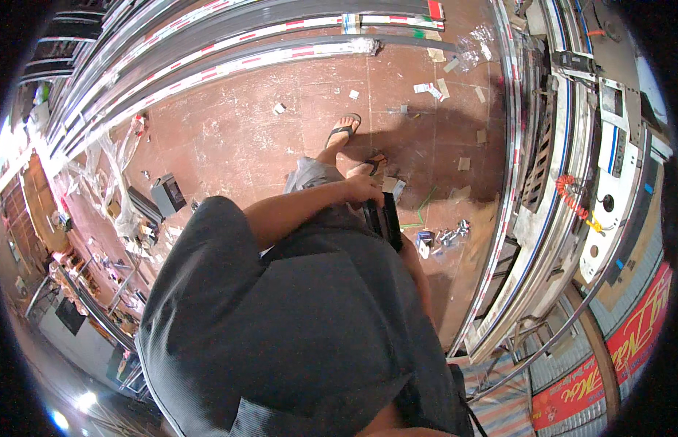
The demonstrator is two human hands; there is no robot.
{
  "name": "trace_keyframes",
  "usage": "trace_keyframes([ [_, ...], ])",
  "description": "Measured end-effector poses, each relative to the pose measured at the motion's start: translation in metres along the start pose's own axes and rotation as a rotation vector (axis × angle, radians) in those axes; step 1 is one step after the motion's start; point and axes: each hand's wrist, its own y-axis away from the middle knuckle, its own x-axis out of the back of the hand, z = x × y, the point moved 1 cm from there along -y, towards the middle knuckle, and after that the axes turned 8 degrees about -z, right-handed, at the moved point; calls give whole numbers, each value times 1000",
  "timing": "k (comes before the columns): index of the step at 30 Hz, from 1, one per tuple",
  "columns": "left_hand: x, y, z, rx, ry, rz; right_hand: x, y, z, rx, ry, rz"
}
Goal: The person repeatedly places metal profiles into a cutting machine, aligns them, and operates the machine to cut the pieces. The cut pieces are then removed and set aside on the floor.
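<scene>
Left arm bent at the elbow here, the left forearm slanting across the front of the body! The left hand shows its back, fingers bending downward, their grip too small to read. Over on the other side, the right forearm reaches forward close to the torso, the right hand mostly hidden. Beyond them, both feet, one ahead of the other.
</scene>
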Motion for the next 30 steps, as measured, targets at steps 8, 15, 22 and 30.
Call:
trace_keyframes([
  [8, 13, -62, -89, -20, 65, 613, 39, -37, 5, -301, -93, -221],
  [15, 155, -253, -230, 338, -605, 593, -4, -52, 142, -409, -741, -168],
  [22, 349, -475, -250, 338, -1080, 580, -31, -43, 280, -611, -975, 53],
  [30, 404, -520, -234, 319, -1009, 657, -45, -47, 303, -485, -979, 14],
])
